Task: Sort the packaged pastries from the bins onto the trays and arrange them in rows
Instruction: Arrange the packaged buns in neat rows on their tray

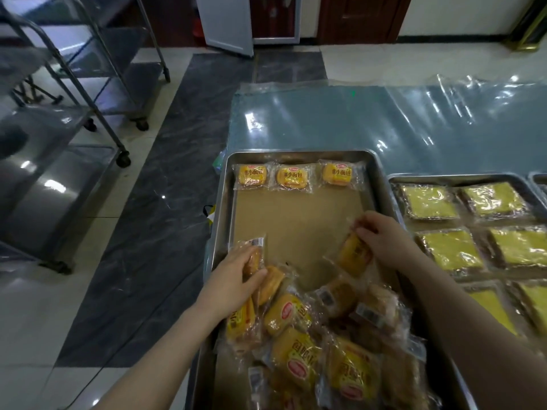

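the left hand [236, 270] curls its grip round 1 bun packet [254, 253] and the right hand [381, 238] pinches a 2nd packet [353, 255], both just above the loose heap [296, 318] at the near end of the tray [220, 220], probably to extend the row of 3 [291, 177] along its far edge.

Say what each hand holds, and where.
The left hand grips a bun pack round its middle; the right hand pinches another pack at its upper end.

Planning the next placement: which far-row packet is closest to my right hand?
The rightmost packet, directly beyond the right hand; the middle packet and leftmost packet lie further left.
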A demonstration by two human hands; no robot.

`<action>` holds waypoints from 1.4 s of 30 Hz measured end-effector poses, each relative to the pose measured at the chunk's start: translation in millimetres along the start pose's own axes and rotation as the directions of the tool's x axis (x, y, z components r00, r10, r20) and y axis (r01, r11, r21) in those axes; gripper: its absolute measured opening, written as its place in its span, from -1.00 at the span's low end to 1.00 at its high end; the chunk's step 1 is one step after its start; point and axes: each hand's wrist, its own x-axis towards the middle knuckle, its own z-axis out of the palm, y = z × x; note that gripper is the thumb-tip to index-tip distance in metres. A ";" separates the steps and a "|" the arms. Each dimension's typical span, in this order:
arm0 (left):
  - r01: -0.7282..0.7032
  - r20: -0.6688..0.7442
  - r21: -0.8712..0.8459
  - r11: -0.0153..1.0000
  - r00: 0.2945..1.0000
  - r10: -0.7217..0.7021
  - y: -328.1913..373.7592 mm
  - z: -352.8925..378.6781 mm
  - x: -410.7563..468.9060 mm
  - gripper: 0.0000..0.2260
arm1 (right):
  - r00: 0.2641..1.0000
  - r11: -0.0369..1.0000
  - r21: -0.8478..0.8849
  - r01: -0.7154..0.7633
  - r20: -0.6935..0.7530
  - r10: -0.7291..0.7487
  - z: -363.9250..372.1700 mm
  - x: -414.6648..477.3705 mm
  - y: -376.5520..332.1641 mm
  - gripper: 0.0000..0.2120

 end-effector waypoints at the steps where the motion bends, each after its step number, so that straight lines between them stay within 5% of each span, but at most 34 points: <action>1: 0.022 0.003 -0.016 1.000 1.000 -0.022 1.5 1.4 2.0 -0.42 | 0.999 0.998 -0.055 0.023 -0.023 -0.025 -1.2 8.3 -6.1 -0.84; 6: 0.042 0.064 0.071 0.997 0.997 -0.046 9.4 6.4 23.0 -0.32 | 0.976 0.834 -0.532 0.147 -0.059 -0.209 26.4 47.8 -18.3 -0.88; 10: 0.088 0.191 0.103 0.991 0.976 -0.107 4.4 7.5 37.8 -0.24 | 0.990 0.858 -0.493 0.144 0.067 -0.128 68.9 62.0 -0.3 -0.55; 13: 0.126 0.241 0.065 0.990 0.960 -0.138 0.1 7.0 46.6 -0.17 | 1.000 0.880 -0.475 0.005 -0.025 -0.019 85.5 60.9 18.7 -0.36; 16: 0.151 0.107 0.002 0.989 0.983 -0.150 3.2 11.7 47.6 -0.15 | 0.994 0.866 -0.491 -0.093 -0.095 0.052 87.3 56.8 33.2 -0.22; 20: 0.074 -0.159 -0.069 0.995 0.984 -0.084 3.3 23.4 36.6 -0.45 | 0.998 0.875 -0.483 0.030 -0.029 -0.050 80.5 56.0 45.7 -0.16; 24: 0.003 -0.230 -0.473 0.881 0.965 -0.127 5.6 13.9 33.2 -0.67 | 0.995 0.886 -0.459 0.059 -0.049 -0.091 80.5 55.4 50.9 -0.18; 31: 0.086 -0.314 -0.687 0.722 0.860 -0.402 13.0 -4.1 43.5 -0.86 | 0.993 0.884 -0.464 0.055 -0.067 -0.097 81.5 54.4 50.7 -0.21; 39: 0.160 -0.282 -0.606 0.780 0.873 -0.398 11.7 -18.4 59.8 -0.85 | 0.988 0.850 -0.507 0.144 0.021 -0.154 75.3 53.3 46.6 -0.27; 42: 0.192 -0.371 -0.339 0.921 0.872 -0.319 12.0 -19.2 71.1 -0.66 | 0.968 0.759 -0.607 0.237 0.076 -0.241 72.6 55.1 38.8 -0.26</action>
